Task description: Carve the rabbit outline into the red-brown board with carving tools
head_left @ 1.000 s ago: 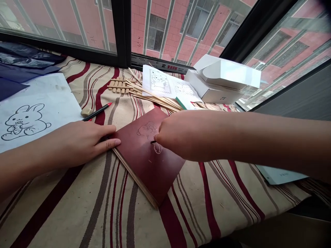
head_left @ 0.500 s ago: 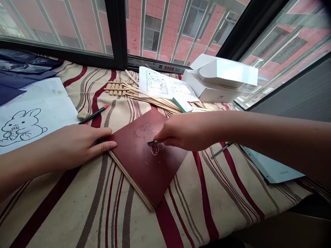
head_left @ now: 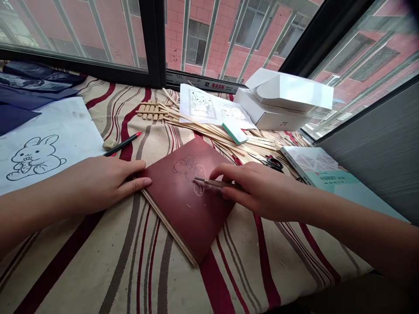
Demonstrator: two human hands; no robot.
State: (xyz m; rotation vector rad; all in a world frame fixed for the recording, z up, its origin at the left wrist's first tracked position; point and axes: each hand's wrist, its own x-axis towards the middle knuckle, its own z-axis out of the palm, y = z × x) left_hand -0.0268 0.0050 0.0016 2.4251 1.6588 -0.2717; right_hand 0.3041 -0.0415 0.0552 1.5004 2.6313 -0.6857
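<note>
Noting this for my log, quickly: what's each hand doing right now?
Left hand: open, flat on the dark red board.
Right hand: closed, holding a wood-handled carving tool.

1 head camera looks forward and down at a tablecloth (head_left: 183, 283).

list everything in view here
striped cloth: 1, cream and maroon, underneath
board: 1, maroon wood, centre
rabbit drawing: 1, white sheet, left
dark sheets: several, navy, far left
pencil: 1, red, left
eraser: 1, beige, by the pencil
wooden sticks: many, pale, behind the board
printed sheet: 1, white, among the sticks
sponge block: 1, green, on the sticks
white boxes: 2, right rear, stacked
scissors: 1, black, right of the board
book: 1, pale green, far right
carving tool: 1, brown, held above board
left hand: 1, on board
right hand: 1, over board
</note>
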